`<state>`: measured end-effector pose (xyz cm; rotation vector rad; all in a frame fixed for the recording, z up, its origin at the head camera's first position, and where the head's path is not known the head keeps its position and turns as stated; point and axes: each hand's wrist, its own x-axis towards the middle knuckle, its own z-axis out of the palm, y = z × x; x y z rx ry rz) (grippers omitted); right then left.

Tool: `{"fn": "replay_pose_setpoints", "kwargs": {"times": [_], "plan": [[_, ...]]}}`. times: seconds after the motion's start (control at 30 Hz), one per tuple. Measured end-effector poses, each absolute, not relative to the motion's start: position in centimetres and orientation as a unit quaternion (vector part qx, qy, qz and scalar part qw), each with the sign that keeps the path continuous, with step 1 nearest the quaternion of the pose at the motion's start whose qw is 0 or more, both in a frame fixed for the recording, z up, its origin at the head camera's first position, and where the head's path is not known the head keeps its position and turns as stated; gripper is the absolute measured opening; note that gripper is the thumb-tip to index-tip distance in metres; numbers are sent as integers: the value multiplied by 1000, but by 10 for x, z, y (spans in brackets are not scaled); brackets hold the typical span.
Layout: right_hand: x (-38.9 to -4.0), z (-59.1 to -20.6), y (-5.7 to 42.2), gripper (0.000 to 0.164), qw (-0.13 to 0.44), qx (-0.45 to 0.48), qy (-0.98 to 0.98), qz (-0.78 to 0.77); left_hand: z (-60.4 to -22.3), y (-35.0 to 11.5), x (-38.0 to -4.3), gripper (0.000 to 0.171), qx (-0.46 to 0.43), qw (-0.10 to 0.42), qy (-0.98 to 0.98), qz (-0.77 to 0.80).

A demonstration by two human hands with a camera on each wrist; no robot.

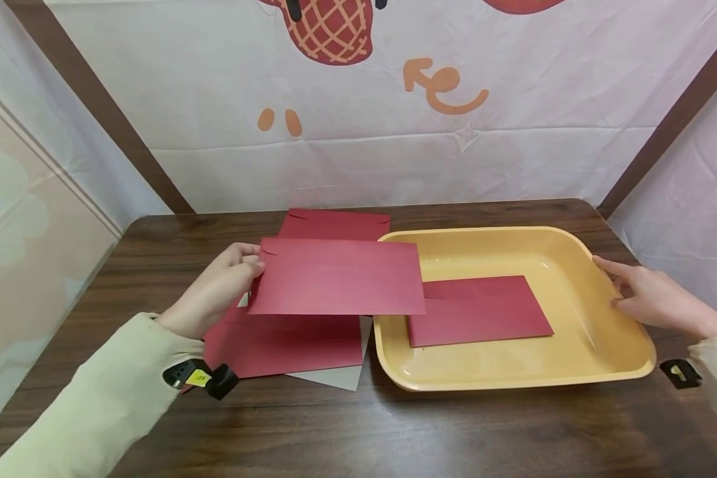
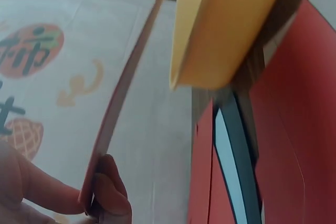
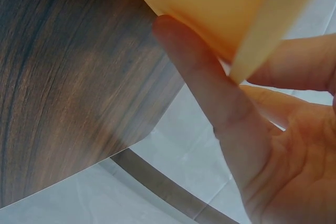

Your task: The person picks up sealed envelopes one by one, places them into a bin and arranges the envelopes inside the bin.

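My left hand (image 1: 218,289) pinches a red envelope (image 1: 340,275) at its left edge, thumb on one face and fingers on the other. The envelope is raised, and its right end overlaps the rim of the yellow tray (image 1: 490,372) in the head view. Inside the tray lies another red envelope (image 1: 484,318). At the tray's right side, my right hand (image 1: 663,299) grips the wall; the right wrist view has digits on both sides of the tray edge (image 3: 262,40).
Left of the tray, more red envelopes (image 1: 299,348) lie loosely overlapped, with a pale grey sheet (image 1: 337,375) poking out beneath. One envelope (image 1: 340,224) sits farther back. The dark wooden table (image 1: 370,438) ends at a printed cloth backdrop (image 1: 364,166).
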<state>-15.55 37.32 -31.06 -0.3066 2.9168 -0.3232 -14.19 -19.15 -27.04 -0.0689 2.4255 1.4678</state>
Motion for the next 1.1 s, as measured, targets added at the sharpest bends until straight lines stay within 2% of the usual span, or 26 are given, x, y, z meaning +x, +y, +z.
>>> {"fn": "replay_pose_setpoints", "kwargs": {"times": [0.4, 0.7, 1.1], "plan": [[-156, -309, 374, 74, 101, -98, 984, -110, -267, -143, -150, 59, -3, 196, 826, 529], [-157, -309, 371, 75, 109, -94, 983, -115, -282, -97, -163, 59, 1, 212, 799, 563], [-157, -309, 375, 73, 89, -110, 984, -110, -299, -45, -170, 60, 34, 233, 794, 560]]}}
